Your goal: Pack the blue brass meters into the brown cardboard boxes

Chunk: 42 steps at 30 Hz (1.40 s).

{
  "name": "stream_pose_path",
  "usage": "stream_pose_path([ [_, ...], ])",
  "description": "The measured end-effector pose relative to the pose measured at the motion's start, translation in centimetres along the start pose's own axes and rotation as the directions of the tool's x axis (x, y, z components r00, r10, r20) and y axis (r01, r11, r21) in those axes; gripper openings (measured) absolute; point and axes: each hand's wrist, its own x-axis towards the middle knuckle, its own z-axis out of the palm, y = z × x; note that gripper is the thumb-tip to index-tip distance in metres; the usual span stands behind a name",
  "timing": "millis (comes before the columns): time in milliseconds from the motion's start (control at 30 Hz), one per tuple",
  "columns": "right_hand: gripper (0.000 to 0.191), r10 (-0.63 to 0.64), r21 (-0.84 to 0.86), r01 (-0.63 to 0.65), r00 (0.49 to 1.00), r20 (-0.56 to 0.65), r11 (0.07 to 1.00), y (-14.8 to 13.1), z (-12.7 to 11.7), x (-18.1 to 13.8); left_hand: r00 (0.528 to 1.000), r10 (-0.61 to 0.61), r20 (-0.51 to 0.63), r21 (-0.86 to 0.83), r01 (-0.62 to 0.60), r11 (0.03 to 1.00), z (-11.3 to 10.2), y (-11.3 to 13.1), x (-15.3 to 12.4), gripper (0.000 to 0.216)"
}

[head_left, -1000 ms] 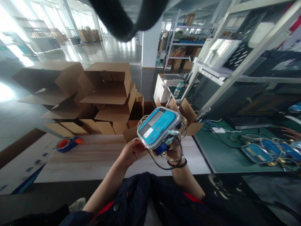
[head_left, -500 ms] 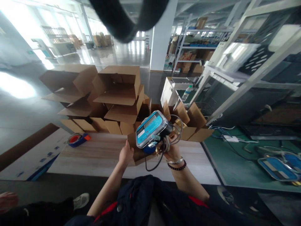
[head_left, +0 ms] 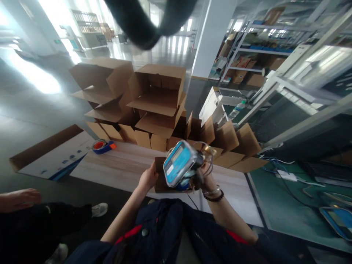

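Observation:
My right hand (head_left: 206, 176) is closed round the brass fittings and grey cable of a blue meter with a small display (head_left: 179, 161). The meter is tilted and slightly blurred, over the mouth of a small open cardboard box (head_left: 160, 181). With fingers closed on its left wall, my left hand (head_left: 148, 177) grips that box. The meter hides much of the box's inside, and its own body covers some of my right fingers. A dark cable hangs below the meter.
Open cardboard boxes (head_left: 159, 99) are stacked along the bench's far side. A blue tape dispenser (head_left: 103, 146) lies at left on the wood-grain board (head_left: 126, 161). Another blue meter (head_left: 337, 220) sits on the green bench at right. A co-worker's hand (head_left: 22, 200) shows at lower left.
The view has swung left, so the surroundings sit further right. The meter has turned more upright and come lower over the small box. More of the co-worker's hand and legs now shows.

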Motion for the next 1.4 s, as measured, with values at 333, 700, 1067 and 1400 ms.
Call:
stream_pose_path([
  [333, 0.044, 0.235, -0.846, 0.497, 0.813, 0.532, 0.193, 5.2, 0.5, -1.4, 0.995, 0.092, 0.035, -0.174, -0.085, 0.981, -0.2, -1.1, 0.0, 0.060],
  [700, 0.030, 0.614, -0.893, 0.395, 0.656, 0.440, 0.218, 10.1, 4.5, 1.6, 0.998, -0.029, 0.055, -0.043, 0.032, 0.999, -0.4, 0.2, -0.1, 0.060],
  [1067, 0.022, 0.553, -0.967, -0.044, 0.826, 0.105, 0.249, 10.5, 0.9, 2.6, 0.942, 0.048, -0.333, -0.249, -0.137, 0.959, 0.2, -0.2, 0.2, 0.030],
  [1400, 0.045, 0.089, -0.489, -0.227, 0.953, -0.289, 0.842, 9.7, -9.5, -0.1, 0.895, 0.278, -0.348, -0.296, -0.387, 0.874, 6.7, 1.0, 3.1, 0.036],
])
